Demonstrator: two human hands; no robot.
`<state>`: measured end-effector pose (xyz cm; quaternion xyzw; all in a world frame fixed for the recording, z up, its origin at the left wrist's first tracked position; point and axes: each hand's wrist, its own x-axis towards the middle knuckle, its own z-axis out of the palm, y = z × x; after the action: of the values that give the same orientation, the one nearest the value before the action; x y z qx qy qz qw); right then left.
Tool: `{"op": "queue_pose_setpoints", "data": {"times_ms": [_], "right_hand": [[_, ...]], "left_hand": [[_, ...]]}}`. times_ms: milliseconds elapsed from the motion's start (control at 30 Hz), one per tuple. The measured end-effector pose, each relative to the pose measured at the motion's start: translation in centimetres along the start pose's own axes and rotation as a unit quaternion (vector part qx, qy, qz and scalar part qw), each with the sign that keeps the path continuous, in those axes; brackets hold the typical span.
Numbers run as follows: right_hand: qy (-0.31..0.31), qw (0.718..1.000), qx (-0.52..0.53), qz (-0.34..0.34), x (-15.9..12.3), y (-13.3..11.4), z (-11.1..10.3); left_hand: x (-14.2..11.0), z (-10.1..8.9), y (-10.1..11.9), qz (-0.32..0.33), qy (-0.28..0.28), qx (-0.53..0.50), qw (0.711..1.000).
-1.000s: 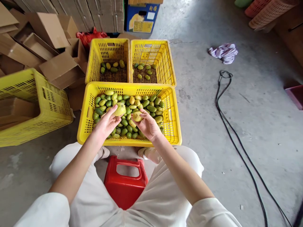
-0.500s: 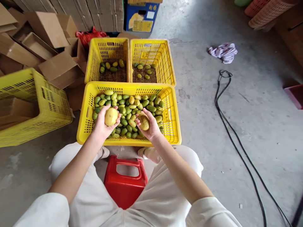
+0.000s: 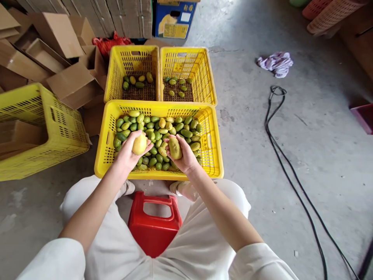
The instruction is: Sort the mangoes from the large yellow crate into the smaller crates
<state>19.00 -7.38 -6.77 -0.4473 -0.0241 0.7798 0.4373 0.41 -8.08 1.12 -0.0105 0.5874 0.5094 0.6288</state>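
Note:
My left hand is cupped around a yellow mango, its palm turned inward. In my right hand lies a greenish-yellow mango with darker patches, fingers curled beneath it. Both hands are held over the near yellow crate, a little apart from each other. Many green and yellow mangoes cover the bottom of that crate; my hands hide some of them.
Behind stand two yellow crates, left and right, each with several fruits. Another crate and cardboard boxes are at left. A red stool is between my legs. A black cable and a cloth lie on the right floor.
Both mangoes have been turned in my hands and show different sides. My left hand has shifted slightly right; the right hand stays nearly in place.

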Motion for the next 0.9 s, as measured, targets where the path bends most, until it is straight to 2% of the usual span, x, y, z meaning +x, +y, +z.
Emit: {"op": "queue_pose_setpoints", "data": {"times_ms": [200,300,400,600,767,900], "right_hand": [[0.021,1.000,0.018,0.010,0.4,0.0,-0.1],[0.007,1.000,0.007,0.005,0.1,0.0,0.1],[0.002,1.000,0.017,-0.009,0.0,-0.1,0.2],[0.051,0.995,0.064,-0.060,0.3,-0.4,0.5],[0.053,0.998,0.012,-0.031,0.2,-1.0,0.3],[0.019,0.999,-0.024,-0.019,0.1,-1.4,0.0]], "left_hand": [[0.6,-0.3,0.2,-0.021,0.005,0.027,0.999],[0.7,-0.4,0.1,-0.023,-0.001,0.039,0.999],[0.7,-0.4,0.1,-0.017,0.014,0.033,0.999],[1.0,-0.5,0.8,-0.022,0.002,0.022,1.000],[0.7,-0.3,1.7,-0.028,0.042,-0.010,0.999],[0.2,0.2,2.6,-0.056,0.050,-0.045,0.996]]}}
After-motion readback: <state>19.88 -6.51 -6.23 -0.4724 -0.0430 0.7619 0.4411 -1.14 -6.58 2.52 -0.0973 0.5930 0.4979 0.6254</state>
